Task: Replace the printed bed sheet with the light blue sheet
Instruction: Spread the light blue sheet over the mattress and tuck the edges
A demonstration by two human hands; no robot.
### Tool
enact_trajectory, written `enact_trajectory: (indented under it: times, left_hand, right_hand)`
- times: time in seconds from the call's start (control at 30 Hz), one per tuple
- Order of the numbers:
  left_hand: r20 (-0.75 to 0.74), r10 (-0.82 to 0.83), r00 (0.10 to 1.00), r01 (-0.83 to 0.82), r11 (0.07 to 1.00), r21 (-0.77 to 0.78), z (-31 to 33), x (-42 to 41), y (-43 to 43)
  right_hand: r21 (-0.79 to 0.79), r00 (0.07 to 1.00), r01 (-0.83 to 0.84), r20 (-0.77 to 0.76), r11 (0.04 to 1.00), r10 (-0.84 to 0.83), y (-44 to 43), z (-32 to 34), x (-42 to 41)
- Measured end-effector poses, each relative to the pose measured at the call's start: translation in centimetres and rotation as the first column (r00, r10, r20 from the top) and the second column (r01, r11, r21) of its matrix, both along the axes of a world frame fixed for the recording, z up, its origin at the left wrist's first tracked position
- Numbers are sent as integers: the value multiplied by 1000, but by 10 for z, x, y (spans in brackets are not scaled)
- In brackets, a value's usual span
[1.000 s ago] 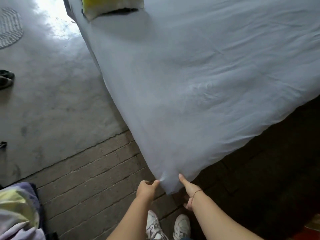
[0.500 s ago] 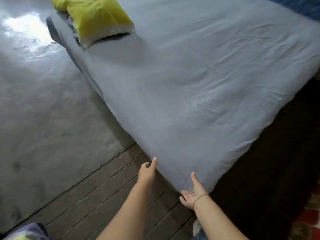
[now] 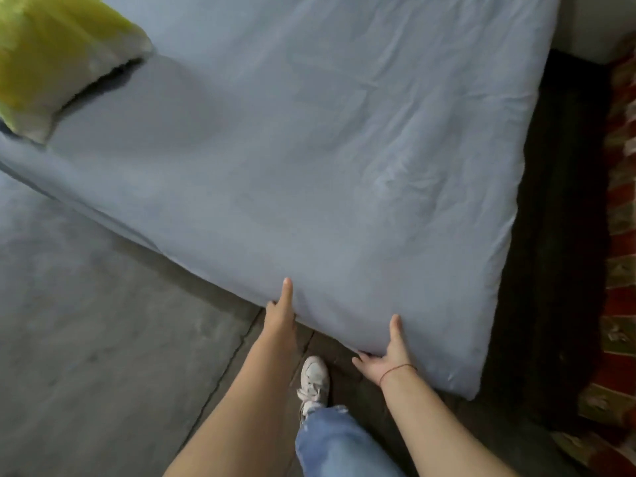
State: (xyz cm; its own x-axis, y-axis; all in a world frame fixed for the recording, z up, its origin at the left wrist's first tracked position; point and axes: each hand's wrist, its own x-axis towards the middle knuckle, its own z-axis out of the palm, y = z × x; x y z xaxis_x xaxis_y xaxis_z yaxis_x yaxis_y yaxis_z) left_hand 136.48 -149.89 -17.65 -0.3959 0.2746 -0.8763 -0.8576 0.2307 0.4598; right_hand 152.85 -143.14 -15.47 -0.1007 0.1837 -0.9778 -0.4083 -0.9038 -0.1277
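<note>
1. Bedding fills most of what I can see: a plain light blue fabric sheet (image 3: pixel 309 166) lies spread over the low bed. It is faintly creased, and its near corner sits low on the right.
2. The person's left hand (image 3: pixel 280 315) is at the near edge of that sheet, thumb straight and laid flat on top of the cloth. The other fingers drop behind the edge, so I cannot tell whether they clasp it.
3. The right hand (image 3: pixel 390 356) is further along the same edge, toward the corner. Its thumb presses up on the cloth. The fingers are spread and fairly straight beneath the hem, touching rather than pinching. A thin red thread bracelet (image 3: pixel 397 368) circles that wrist.
4. A yellow-green pillow with a pale border (image 3: pixel 51 53) rests on the far left end of the sheet, blurred.
5. Between the forearms a white lace-up sneaker (image 3: pixel 313 380) stands on the ground, with a light blue denim trouser leg (image 3: pixel 334 442) above it.
6. Grey concrete floor (image 3: pixel 86 339) lies left of the bed. A red patterned woven rug (image 3: pixel 619 270) runs along the right, beyond a dark strip beside the bed.
</note>
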Motion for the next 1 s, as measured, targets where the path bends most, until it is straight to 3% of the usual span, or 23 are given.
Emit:
enact_trajectory:
  times: [0.07, 0.23, 0.5, 0.67, 0.83, 1.0]
  left_hand:
    - [57, -2, 998, 0, 999, 37, -22, -15, 6]
    - [201, 49, 978, -80, 986, 147, -3, -40, 13]
    - [305, -54, 951, -29, 965, 261, 3, -71, 3]
    - [298, -121, 947, -41, 873, 486, 17, -87, 18]
    - [306, -198, 931, -56, 752, 657, 36, -98, 52]
    - [363, -193, 912, -122, 716, 687, 37, -100, 63]
  right_hand:
    - [36, 994, 108, 20, 993, -109, 0, -10, -6]
    - [193, 937, 350, -80, 917, -341, -10, -24, -6]
    - [327, 873, 482, -257, 813, -415, -15, -25, -18]
    - [416, 781, 625, -336, 661, -527, 0, -2, -32]
    - [539, 776, 629, -469, 560, -421, 34, 27, -35]
    - [574, 799, 595, -498, 563, -338, 49, 36, -33]
